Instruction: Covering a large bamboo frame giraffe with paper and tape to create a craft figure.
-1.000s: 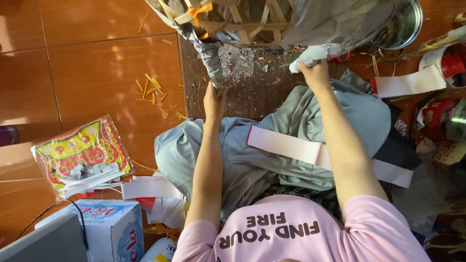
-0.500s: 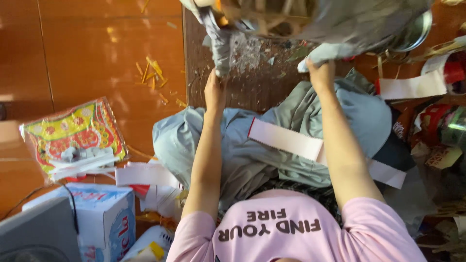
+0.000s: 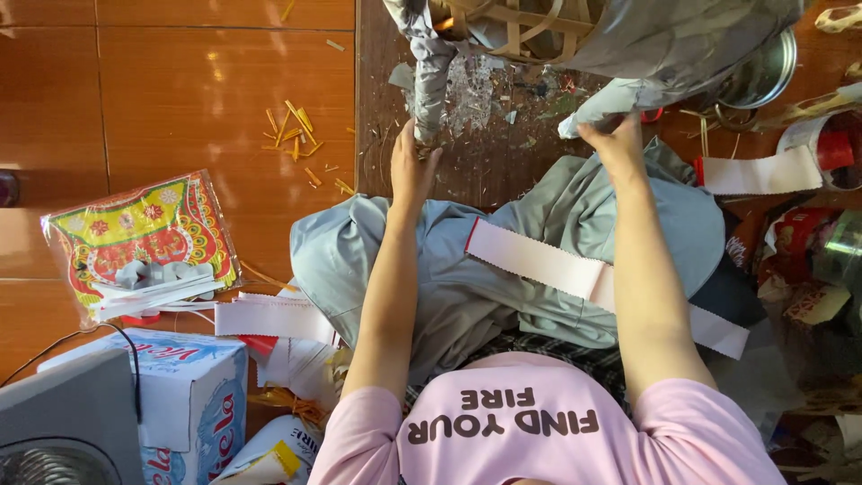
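Head view, looking straight down over a pink-shirted person seated at a dark wooden board point(image 3: 467, 171) littered with scraps. Left hand point(image 3: 411, 171), fingers closed, grips the lower end of a twisted grey paper-wrapped leg point(image 3: 429, 81) of a woven bamboo-strip frame point(image 3: 521, 27). Right hand point(image 3: 615, 144) pinches a crumpled flap of grey-silver paper sheet point(image 3: 682, 40) that covers the frame's right side; frame and sheet sit at the board's far edge, above both hands. A grey garment point(image 3: 503, 287) with a white pinked-edge paper strip point(image 3: 539, 260) lies across the lap. A round metal bowl point(image 3: 763, 72) stands behind the sheet; its contents are hidden. Left, a clear plastic bag point(image 3: 135, 242) holds colourful printed paper and white strips. A blue-and-white cardboard box point(image 3: 193, 409) is closed.
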